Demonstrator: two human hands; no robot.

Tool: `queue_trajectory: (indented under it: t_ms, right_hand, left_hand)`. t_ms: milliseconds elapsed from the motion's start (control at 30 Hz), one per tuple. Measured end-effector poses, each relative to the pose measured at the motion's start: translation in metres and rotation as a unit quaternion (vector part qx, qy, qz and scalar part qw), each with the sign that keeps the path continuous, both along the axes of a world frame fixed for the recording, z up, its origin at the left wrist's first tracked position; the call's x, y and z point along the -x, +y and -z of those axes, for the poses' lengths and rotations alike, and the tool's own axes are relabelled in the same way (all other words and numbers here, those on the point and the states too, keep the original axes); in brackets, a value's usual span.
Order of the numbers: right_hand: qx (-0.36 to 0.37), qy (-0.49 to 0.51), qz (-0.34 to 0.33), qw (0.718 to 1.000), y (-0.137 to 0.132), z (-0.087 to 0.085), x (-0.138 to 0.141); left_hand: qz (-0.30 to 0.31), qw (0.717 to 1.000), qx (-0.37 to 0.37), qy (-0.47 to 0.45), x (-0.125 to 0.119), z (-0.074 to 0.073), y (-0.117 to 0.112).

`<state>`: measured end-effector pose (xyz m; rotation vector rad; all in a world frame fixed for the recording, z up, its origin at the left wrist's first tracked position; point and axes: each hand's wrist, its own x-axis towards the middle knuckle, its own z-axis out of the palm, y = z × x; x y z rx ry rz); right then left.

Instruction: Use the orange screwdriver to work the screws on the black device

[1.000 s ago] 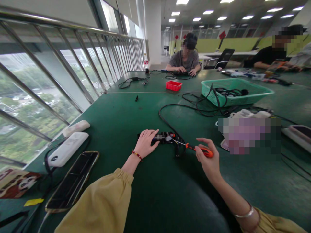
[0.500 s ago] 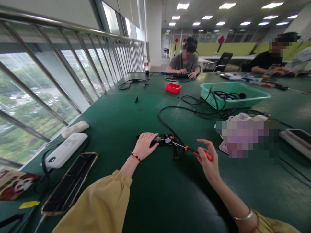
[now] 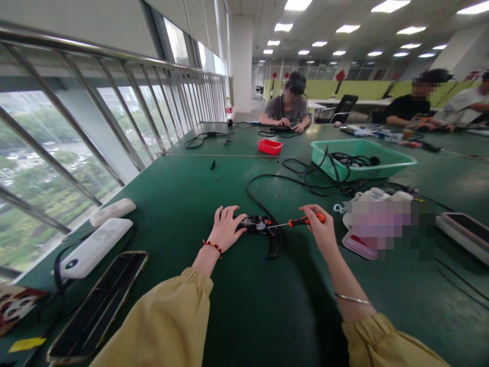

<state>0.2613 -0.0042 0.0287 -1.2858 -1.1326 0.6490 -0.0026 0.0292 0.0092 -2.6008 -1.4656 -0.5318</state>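
Note:
A black corded device with exposed inner parts [image 3: 259, 224] lies on the green table in front of me. My left hand [image 3: 225, 232] rests over its left end, thumb and fingers around it; the part beneath the palm is hidden. My right hand [image 3: 320, 230] is closed on the orange-and-black handle of a screwdriver [image 3: 296, 223]. Its thin shaft points left, and the tip is at the right part of the device. Whether the tip sits in a screw is too small to tell. A black cable [image 3: 250, 191] leads from the device toward the back.
A green basket [image 3: 397, 160] with black cables stands at back right, a red tray [image 3: 270, 147] further left. A phone [image 3: 99, 306] and white power bank [image 3: 97, 248] lie on the left. Railing [image 3: 114, 51] borders that side. Another person [image 3: 288, 109] sits across the table.
The view has tilted up slightly. My right hand has shifted its grip on the screwdriver's handle, and the shaft lies flatter. My left hand stays on the device with its fingers more spread.

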Motion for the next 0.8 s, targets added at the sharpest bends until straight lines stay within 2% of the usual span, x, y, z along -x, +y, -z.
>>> queue_trajectory:
  t_ms: [100, 233, 467, 800]
  right_hand:
    - [-0.017, 0.033, 0.057, 0.998, -0.001, 0.013, 0.013]
    - [-0.031, 0.064, 0.099, 0.993, -0.016, 0.024, 0.034]
    - [-0.008, 0.066, 0.067, 0.996, -0.044, 0.030, 0.046]
    - [-0.045, 0.057, 0.061, 0.996, -0.042, 0.031, 0.042]
  left_hand:
    - [-0.030, 0.999, 0.004, -0.014, -0.003, 0.004, 0.002]
    - [-0.063, 0.997, -0.011, -0.045, -0.004, 0.010, -0.004]
    - [-0.055, 0.996, 0.000, -0.067, -0.004, 0.008, -0.005]
    - [-0.047, 0.996, 0.007, -0.075, -0.002, 0.011, -0.005]
